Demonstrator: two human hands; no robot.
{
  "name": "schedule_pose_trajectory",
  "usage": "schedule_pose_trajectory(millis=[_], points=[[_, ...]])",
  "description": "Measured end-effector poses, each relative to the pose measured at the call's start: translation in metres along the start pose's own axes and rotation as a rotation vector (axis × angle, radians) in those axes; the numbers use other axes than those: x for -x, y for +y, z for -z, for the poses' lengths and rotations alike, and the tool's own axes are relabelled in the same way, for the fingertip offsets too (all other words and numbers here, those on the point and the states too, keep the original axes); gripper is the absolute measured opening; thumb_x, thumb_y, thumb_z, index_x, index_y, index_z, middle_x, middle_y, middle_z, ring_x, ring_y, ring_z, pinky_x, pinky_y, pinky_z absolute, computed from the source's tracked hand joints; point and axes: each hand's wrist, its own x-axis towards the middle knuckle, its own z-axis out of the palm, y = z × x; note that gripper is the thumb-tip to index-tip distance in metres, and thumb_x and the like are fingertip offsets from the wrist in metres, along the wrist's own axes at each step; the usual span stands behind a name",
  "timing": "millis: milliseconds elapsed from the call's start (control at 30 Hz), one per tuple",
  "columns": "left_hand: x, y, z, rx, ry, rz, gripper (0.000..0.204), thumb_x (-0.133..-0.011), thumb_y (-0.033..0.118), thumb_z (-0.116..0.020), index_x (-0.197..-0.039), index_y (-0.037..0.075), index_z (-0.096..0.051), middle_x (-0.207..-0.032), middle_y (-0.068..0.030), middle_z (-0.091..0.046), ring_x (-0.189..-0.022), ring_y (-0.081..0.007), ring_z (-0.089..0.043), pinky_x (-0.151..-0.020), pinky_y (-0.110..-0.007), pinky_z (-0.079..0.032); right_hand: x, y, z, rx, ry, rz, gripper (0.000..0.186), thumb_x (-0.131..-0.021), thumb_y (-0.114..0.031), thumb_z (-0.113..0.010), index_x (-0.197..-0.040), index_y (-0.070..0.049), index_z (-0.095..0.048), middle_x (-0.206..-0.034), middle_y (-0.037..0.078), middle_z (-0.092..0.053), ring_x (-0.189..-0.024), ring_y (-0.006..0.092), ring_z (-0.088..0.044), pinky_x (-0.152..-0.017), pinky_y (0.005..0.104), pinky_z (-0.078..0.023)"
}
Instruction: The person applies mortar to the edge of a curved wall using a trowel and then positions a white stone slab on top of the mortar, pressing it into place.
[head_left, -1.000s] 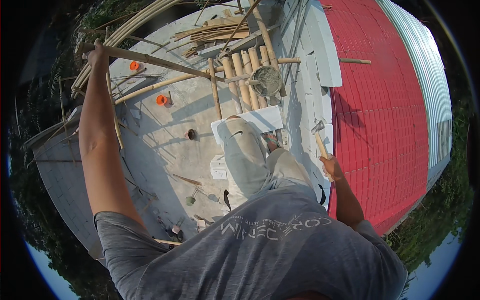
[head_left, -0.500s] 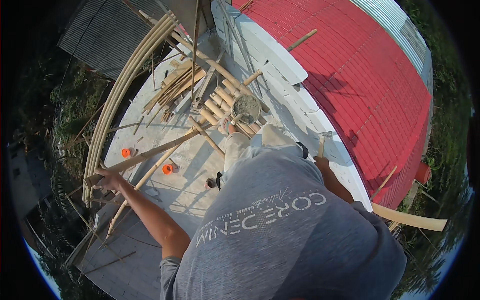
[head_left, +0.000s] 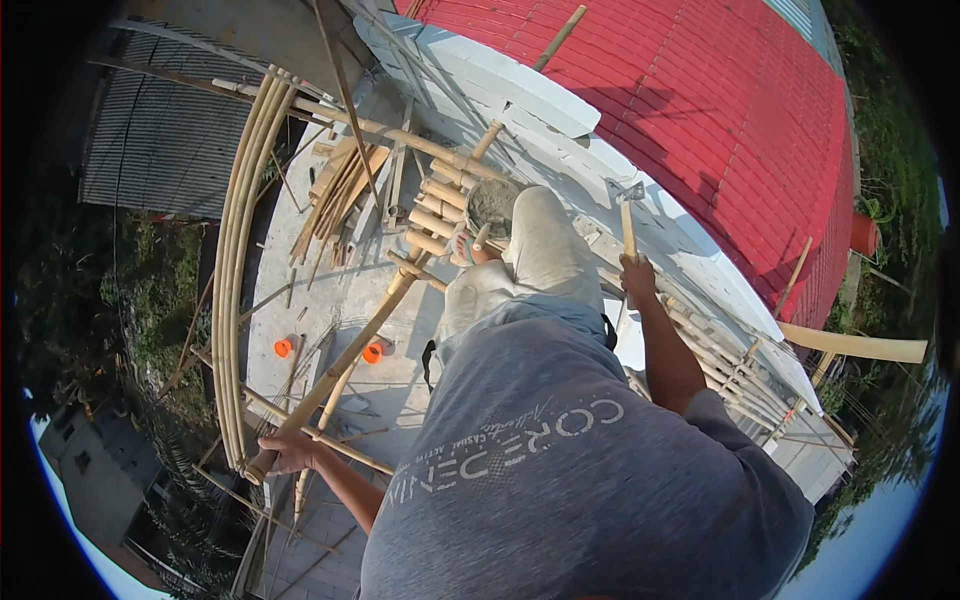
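My left hand (head_left: pixel 288 453) is closed round the near end of a thick bamboo pole (head_left: pixel 350 362), which slopes away toward the bamboo platform (head_left: pixel 432 222). My right hand (head_left: pixel 637 276) grips the wooden handle of a hammer (head_left: pixel 627 215); its metal head points away, close to the white wall (head_left: pixel 690 262). On the platform stands a round bucket of wet grey mortar (head_left: pixel 490 203), partly hidden by my raised right knee (head_left: pixel 545 225). A short wooden handle (head_left: pixel 481 238) sticks out beside the bucket. My left foot (head_left: pixel 463 247), in a sandal, rests on the bamboo.
Long bamboo poles (head_left: pixel 228 290) curve down the left side. Timber strips (head_left: pixel 340 200) lie in a pile on the concrete below, with orange containers (head_left: pixel 375 352) nearer. A red tiled roof (head_left: pixel 680 110) lies beyond the wall. More bamboo (head_left: pixel 720 350) runs along the right, below my arm.
My right leg has lifted and bent, its knee now covering part of the bucket. My right arm has reached farther forward with the hammer. My left hand still holds the pole. The view has turned.
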Motion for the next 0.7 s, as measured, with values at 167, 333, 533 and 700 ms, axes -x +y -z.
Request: schedule_pose_trajectory(millis=[167,333,533,700], points=[[-0.017,-0.032,-0.004,-0.388,-0.062,-0.207,0.062,-0.085,0.031,-0.072,-0.127,-0.004,-0.043,-0.114,-0.0221,-0.060,-0.107,-0.0287,-0.060,-0.090,-0.044,-0.051,0.000,0.015,-0.018,0.109,-0.065,0.058,0.037,-0.085,-0.035,-0.062,-0.100,-0.002,-0.055,-0.057,0.003,-0.050,-0.043,0.0141,-0.049,-0.038,0.0324,-0.041],[-0.036,-0.033,-0.014,-0.088,0.078,-0.021,0.039,-0.079,0.020,-0.070,-0.108,-0.001,-0.057,-0.089,-0.0151,-0.067,-0.076,-0.0260,-0.066,-0.068,-0.041,-0.055,0.036,0.027,-0.049,0.066,-0.195,-0.132,0.037,-0.083,-0.036,-0.063,-0.098,-0.003,-0.054,-0.060,0.005,-0.051,-0.046,0.0154,-0.050,-0.040,0.0347,-0.041],[-0.026,-0.008,-0.021,-0.245,0.128,0.115,0.030,-0.075,0.031,-0.069,-0.085,0.003,-0.063,-0.074,-0.0087,-0.066,-0.065,-0.0245,-0.064,-0.057,-0.040,-0.052,0.060,0.062,-0.061,0.035,-0.285,-0.230,0.033,-0.082,-0.033,-0.063,-0.091,-0.003,-0.053,-0.061,0.007,-0.053,-0.046,0.0173,-0.051,-0.043,0.0350,-0.044],[-0.025,0.008,-0.013,-0.361,0.025,0.162,0.036,-0.079,0.040,-0.064,-0.093,0.006,-0.062,-0.078,-0.0071,-0.066,-0.065,-0.0215,-0.062,-0.055,-0.039,-0.049,0.055,0.079,-0.059,-0.089,-0.289,-0.332,0.030,-0.085,-0.031,-0.063,-0.093,-0.003,-0.055,-0.064,0.007,-0.055,-0.049,0.0181,-0.053,-0.043,0.0358,-0.045]])
